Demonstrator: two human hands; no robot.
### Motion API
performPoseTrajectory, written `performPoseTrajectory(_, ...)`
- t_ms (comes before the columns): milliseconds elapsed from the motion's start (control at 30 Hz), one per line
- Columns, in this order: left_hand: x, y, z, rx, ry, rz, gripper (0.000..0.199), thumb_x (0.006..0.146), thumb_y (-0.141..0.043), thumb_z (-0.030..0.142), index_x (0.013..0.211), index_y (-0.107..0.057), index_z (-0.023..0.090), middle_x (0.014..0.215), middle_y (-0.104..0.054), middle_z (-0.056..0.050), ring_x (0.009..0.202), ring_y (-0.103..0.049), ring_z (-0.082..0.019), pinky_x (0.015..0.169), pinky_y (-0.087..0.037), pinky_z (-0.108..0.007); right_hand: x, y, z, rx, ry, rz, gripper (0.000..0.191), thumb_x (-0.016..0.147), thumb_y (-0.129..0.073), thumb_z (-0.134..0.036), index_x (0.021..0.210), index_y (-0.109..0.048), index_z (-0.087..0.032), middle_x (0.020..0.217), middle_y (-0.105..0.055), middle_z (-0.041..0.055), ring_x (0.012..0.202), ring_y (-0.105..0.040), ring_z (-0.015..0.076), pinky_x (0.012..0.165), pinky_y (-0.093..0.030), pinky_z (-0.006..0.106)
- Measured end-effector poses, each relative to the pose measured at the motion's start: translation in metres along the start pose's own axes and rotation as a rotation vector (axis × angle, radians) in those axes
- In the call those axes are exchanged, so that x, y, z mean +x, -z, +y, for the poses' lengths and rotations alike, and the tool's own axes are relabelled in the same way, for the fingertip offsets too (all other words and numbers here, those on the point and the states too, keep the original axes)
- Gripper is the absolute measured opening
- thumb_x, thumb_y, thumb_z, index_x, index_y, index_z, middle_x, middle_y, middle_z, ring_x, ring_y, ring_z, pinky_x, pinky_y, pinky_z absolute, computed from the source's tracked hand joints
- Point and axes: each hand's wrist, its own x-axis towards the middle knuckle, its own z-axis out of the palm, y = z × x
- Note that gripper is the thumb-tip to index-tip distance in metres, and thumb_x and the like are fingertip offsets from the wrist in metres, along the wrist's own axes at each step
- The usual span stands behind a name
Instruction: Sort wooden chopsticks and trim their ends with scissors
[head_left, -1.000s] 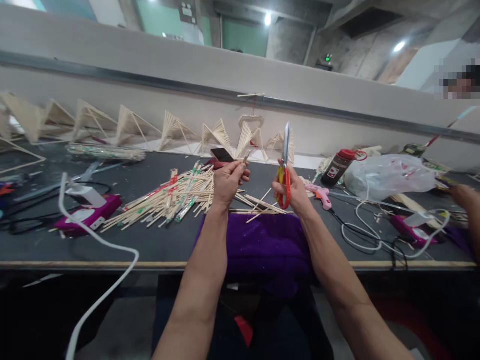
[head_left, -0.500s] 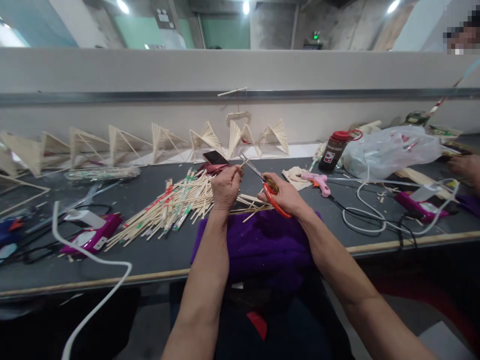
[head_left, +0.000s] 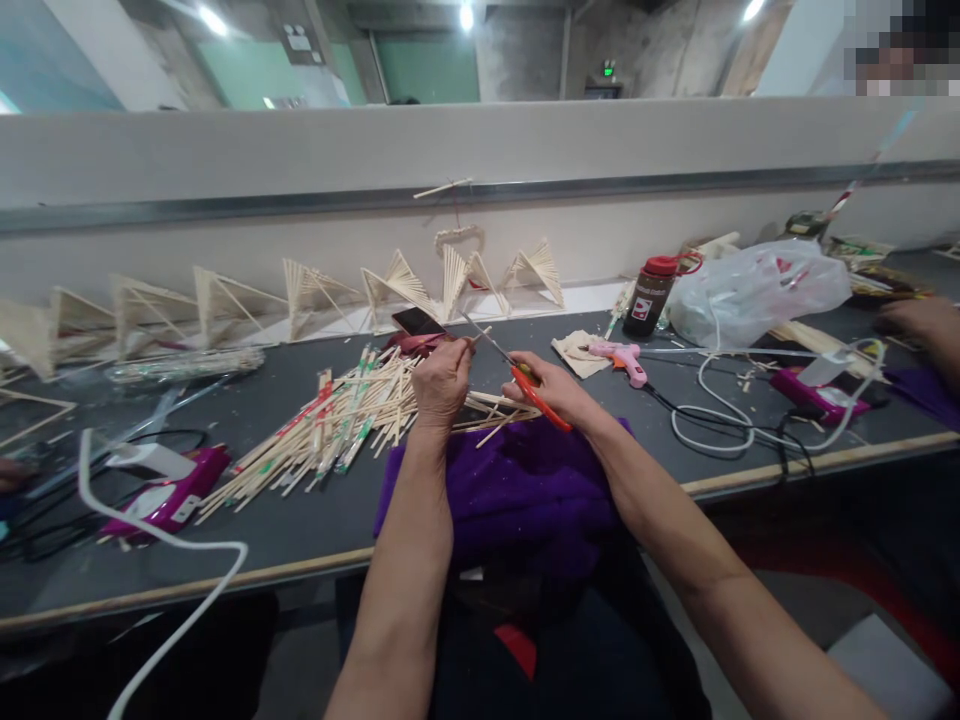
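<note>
My left hand (head_left: 442,378) is closed around a thin wooden stick (head_left: 481,334), whose pale tip sticks out past the thumb. In my right hand (head_left: 555,388) is a pair of scissors (head_left: 541,404) with orange-red handles; the blades point up and left, close to the stick. Whether the blades touch it, I cannot tell. A heap of loose and paper-sleeved chopsticks (head_left: 345,415) lies left of and behind my left hand. Beneath my wrists a purple cloth (head_left: 502,490) covers the table's front edge.
Fan-shaped stick structures (head_left: 401,280) line the wall. A phone (head_left: 418,322) lies behind my left hand. To the right are a pink glue gun (head_left: 622,355), a dark bottle (head_left: 649,297), a plastic bag (head_left: 757,290) and a magenta power strip (head_left: 817,398). Another person's hand (head_left: 919,325) is far right.
The view has shifted slightly, so most things sit further left in it. My hands keep their holds on the stick and scissors. Part of another person's hand now shows at the left edge.
</note>
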Motion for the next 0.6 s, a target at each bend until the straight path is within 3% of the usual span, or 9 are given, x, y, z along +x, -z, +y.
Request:
performPoseTrajectory(167,-0.0011,-0.0016,-0.0016,-0.057,0.010,-0.034,0.025,0.085,-0.046,0.034,0.095,-0.067,0.024,0.076,-0.065,-0.004,0.072,-0.057,-0.017,0.070,-0.035,-0.025,0.0014,-0.0013,0.0058,0.029,-0.012,0.005,0.056,0.073,-0.059,-0.048,0.123,-0.048,-0.025,0.094,-0.062,0.0019,0.083,-0.055,0.0169,0.074,-0.042,0.027)
performPoseTrajectory(367,-0.0021,-0.0026,-0.0018,0.062,-0.023,-0.040,0.027,0.087,-0.042,0.034,0.094,-0.066,0.024,0.071,-0.063,-0.004,0.070,-0.056,-0.017,0.066,-0.034,-0.025,0.0023,0.0002,0.0053,-0.114,-0.022,-0.021,0.062,0.074,-0.054,-0.057,0.128,-0.042,-0.027,0.102,-0.062,0.0033,0.085,-0.057,0.0187,0.077,-0.042,0.030)
performPoseTrajectory(600,-0.0019,-0.0037,-0.0005,0.131,-0.058,-0.044,0.027,0.089,-0.041,0.033,0.088,-0.065,0.023,0.071,-0.063,-0.005,0.070,-0.057,-0.017,0.064,-0.033,-0.025,0.0019,0.0001,0.0061,-0.120,-0.033,-0.051,0.064,0.074,-0.055,-0.056,0.129,-0.040,-0.027,0.106,-0.061,0.0045,0.089,-0.058,0.0199,0.079,-0.042,0.030)
